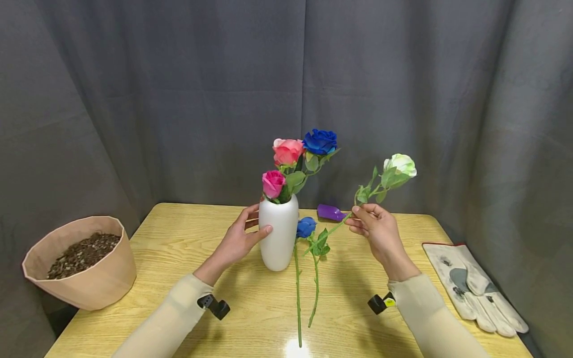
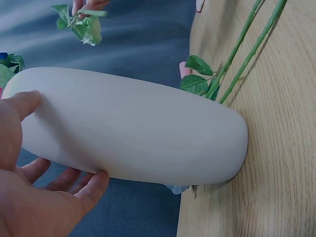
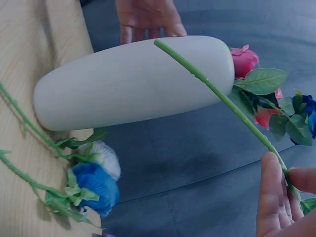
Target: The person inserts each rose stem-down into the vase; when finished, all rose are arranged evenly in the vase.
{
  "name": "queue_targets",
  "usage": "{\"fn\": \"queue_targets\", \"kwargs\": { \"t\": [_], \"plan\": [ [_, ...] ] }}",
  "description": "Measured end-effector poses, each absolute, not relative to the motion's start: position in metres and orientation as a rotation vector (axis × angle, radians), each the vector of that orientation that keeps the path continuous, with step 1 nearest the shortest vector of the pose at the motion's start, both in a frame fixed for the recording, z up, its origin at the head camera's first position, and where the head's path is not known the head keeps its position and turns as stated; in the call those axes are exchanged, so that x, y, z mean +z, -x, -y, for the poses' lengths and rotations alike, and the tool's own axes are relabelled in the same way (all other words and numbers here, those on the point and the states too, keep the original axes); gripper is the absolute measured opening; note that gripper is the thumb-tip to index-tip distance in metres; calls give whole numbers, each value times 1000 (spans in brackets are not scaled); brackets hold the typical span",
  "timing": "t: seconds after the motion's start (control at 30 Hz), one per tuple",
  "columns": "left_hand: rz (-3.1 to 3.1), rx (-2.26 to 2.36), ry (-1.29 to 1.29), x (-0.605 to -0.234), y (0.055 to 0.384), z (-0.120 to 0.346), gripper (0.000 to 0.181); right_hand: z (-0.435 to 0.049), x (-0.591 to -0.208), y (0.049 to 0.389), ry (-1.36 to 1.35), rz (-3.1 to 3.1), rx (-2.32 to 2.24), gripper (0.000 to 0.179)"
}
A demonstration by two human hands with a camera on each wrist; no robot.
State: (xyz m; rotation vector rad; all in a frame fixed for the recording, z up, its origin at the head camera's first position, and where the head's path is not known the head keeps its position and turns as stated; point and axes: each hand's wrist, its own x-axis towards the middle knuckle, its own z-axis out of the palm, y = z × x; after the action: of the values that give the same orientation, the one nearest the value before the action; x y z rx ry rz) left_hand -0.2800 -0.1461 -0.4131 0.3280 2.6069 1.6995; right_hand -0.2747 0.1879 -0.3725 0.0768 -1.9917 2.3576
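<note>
A white vase [image 1: 278, 233] stands upright on the table, holding a pink rose [image 1: 273, 183], a coral rose [image 1: 288, 151] and a dark blue rose [image 1: 320, 142]. My left hand [image 1: 239, 238] grips the vase's side, thumb toward me and fingers round the left, as the left wrist view also shows. To the right of the vase, my right hand [image 1: 378, 228] pinches the green stem [image 3: 212, 88] of a pale green-white rose [image 1: 400, 165] between thumb and fingers. Its bloom tilts up to the right, and the cut end points down left, crossing in front of the vase in the right wrist view.
Beside the vase lie a blue rose [image 3: 96, 185] and a whitish rose [image 3: 104, 158], stems toward me. Behind them is a purple scoop [image 1: 330, 213]. A peach pot [image 1: 96, 283] of soil stands left; work gloves [image 1: 474, 288] lie right. Grey curtains [image 1: 224, 99] surround the table.
</note>
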Motion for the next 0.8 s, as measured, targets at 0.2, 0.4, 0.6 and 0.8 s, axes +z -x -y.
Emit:
{"fn": "queue_targets", "kwargs": {
  "t": [0.2, 0.4, 0.6, 0.8],
  "plan": [
    [-2609, 1700, -338, -414, 280, 146, 81, -185, -363, 276, -93, 1889, 2387, 6],
    [-2607, 1696, -336, -415, 280, 146, 83, -183, -355, 277, -146, 1863, 2373, 18],
    [-2608, 1699, -338, -415, 280, 146, 82, -181, -348, 278, -167, 1807, 2390, 21],
    [-2608, 1699, -329, -415, 281, 146, 83, -177, -342, 278, -190, 1741, 2410, 20]
  ]
}}
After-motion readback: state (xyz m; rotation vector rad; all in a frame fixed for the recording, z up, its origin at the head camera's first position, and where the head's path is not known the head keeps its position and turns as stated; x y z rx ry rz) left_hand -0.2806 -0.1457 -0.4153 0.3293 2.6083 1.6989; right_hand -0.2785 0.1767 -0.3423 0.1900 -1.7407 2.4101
